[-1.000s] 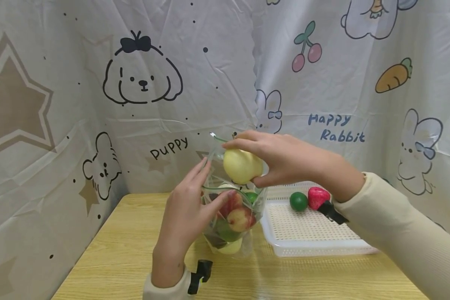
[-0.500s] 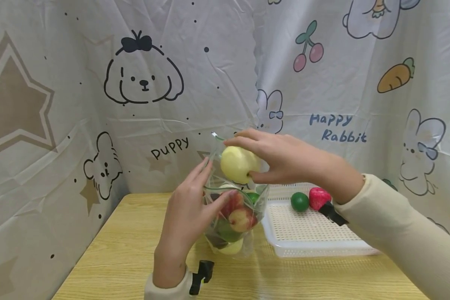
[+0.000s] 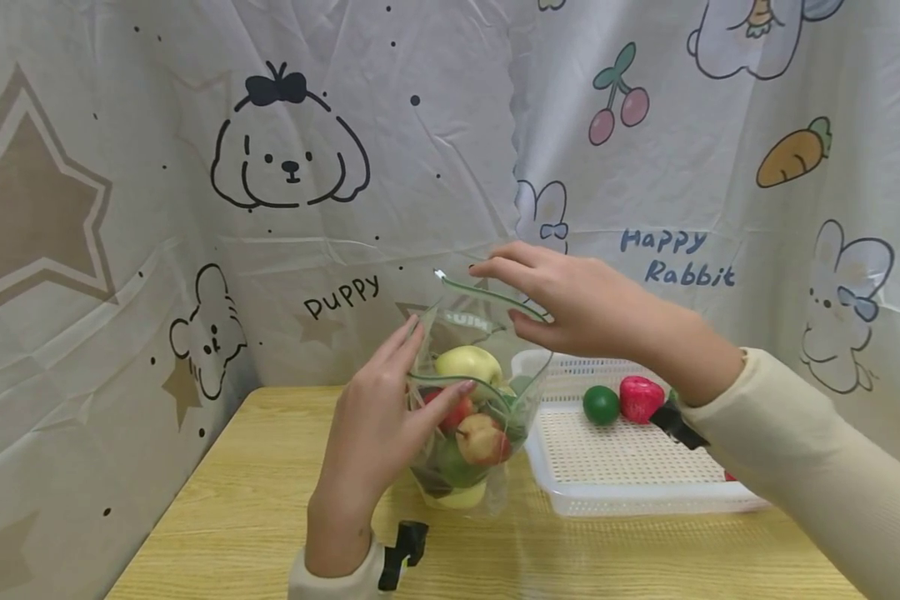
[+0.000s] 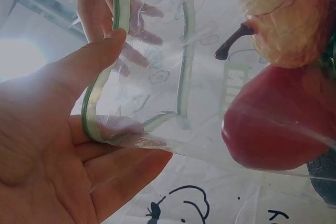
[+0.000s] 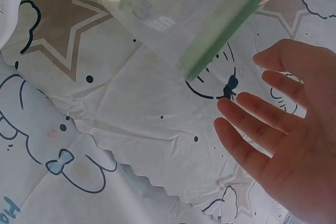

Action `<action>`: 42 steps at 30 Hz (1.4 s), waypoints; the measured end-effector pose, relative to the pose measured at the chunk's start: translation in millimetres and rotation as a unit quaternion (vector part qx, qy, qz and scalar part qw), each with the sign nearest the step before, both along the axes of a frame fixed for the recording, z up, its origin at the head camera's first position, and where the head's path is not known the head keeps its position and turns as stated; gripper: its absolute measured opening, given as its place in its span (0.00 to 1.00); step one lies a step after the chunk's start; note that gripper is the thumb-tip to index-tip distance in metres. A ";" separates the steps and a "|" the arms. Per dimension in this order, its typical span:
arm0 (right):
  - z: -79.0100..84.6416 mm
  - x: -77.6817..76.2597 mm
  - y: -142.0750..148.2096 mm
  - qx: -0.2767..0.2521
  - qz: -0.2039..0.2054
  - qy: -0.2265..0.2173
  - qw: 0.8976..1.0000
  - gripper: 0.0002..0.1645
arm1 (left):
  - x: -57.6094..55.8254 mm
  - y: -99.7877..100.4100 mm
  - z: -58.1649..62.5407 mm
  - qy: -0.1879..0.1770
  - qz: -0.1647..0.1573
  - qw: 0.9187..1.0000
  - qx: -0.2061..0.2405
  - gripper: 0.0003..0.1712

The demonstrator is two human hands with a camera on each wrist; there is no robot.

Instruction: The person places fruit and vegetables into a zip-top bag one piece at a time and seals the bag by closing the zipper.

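Observation:
A clear zip bag (image 3: pixel 497 498) with a green seal stands on the table, its mouth spread apart. My left hand (image 3: pixel 375 425) holds its left side, thumb over the front rim and fingers along the outside; the left wrist view shows the thumb on the green seal strip (image 4: pixel 122 3). A round pale-yellow fruit (image 3: pixel 467 367) lies on top inside the bag. Under it are a red-and-yellow fruit with a dark stem (image 4: pixel 231 43), a red fruit (image 4: pixel 278 124) and green ones. My right hand (image 3: pixel 577 300) is at the back right rim, fingers spread and holding nothing.
Right of the bag stands a white mesh tray (image 3: pixel 592 502) with a dark green fruit (image 3: pixel 601 405) and a bright red one (image 3: pixel 640 398); my right forearm hides part of it. Wooden table (image 3: pixel 232 500) lies beneath, with a printed curtain (image 3: pixel 435 133) behind.
My right hand has let go of the pale-yellow fruit, which dropped into the bag, and has moved up and right. My left hand has stayed on the bag.

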State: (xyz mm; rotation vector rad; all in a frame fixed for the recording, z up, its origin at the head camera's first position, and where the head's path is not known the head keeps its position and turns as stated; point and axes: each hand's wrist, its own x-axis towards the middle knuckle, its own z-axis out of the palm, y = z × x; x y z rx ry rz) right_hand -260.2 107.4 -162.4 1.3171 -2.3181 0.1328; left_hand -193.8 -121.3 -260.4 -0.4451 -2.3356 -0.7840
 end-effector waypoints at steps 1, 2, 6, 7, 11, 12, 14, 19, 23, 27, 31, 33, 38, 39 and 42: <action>0.1 0.3 1.2 0.000 -0.002 0.000 1.000 0.29 | -0.1 0.2 0.0 0.000 -0.001 1.000 0.000 0.46; 0.3 0.5 2.5 0.000 -0.002 0.001 1.000 0.29 | -0.2 0.4 0.0 0.000 -0.001 1.000 0.000 0.46; 0.6 1.0 7.5 0.000 -0.007 0.006 1.000 0.29 | -0.4 0.4 0.0 0.000 -0.002 1.000 0.002 0.46; 0.5 1.1 8.9 0.001 -0.009 0.006 1.000 0.29 | -0.4 0.3 0.0 0.000 -0.002 1.000 0.002 0.46; 0.4 1.6 15.3 0.007 -0.020 0.006 1.000 0.30 | -0.1 0.0 0.2 0.000 0.003 1.000 0.001 0.46; 0.1 1.5 17.5 0.009 -0.025 0.005 1.000 0.30 | -0.1 -0.1 0.1 -0.001 0.003 1.000 0.000 0.46; -0.5 1.6 23.0 0.014 -0.040 0.003 0.999 0.29 | -0.2 -0.2 -0.1 -0.001 0.004 1.000 0.000 0.46; -4.0 2.1 42.0 0.022 -0.085 -0.019 0.996 0.29 | -0.4 -0.4 -0.5 -0.004 0.002 1.000 0.001 0.47; -13.4 1.6 62.8 0.037 -0.123 -0.044 0.991 0.29 | -0.3 0.1 -0.8 -0.005 0.001 1.000 0.001 0.47; -34.6 -3.4 88.2 0.055 -0.155 -0.060 0.985 0.29 | 0.0 0.8 -0.7 -0.006 0.000 1.000 0.001 0.47; -64.7 -10.5 113.0 0.072 -0.192 -0.091 0.975 0.28 | 0.4 0.5 -1.0 -0.006 0.000 1.000 0.002 0.47; -80.3 -13.4 125.6 0.085 -0.214 -0.120 0.966 0.28 | 0.4 0.7 -0.9 -0.006 0.001 1.000 0.001 0.47; -120.3 -22.9 161.6 0.110 -0.240 -0.199 0.944 0.28 | -0.1 1.3 0.1 -0.002 -0.001 1.000 0.000 0.47; -127.4 -24.8 169.1 0.113 -0.241 -0.211 0.941 0.26 | -0.2 1.5 0.5 -0.001 -0.002 1.000 0.000 0.47; -146.2 -31.1 190.2 0.127 -0.257 -0.257 0.923 0.24 | -0.4 2.1 1.1 -0.001 -0.003 1.000 0.000 0.46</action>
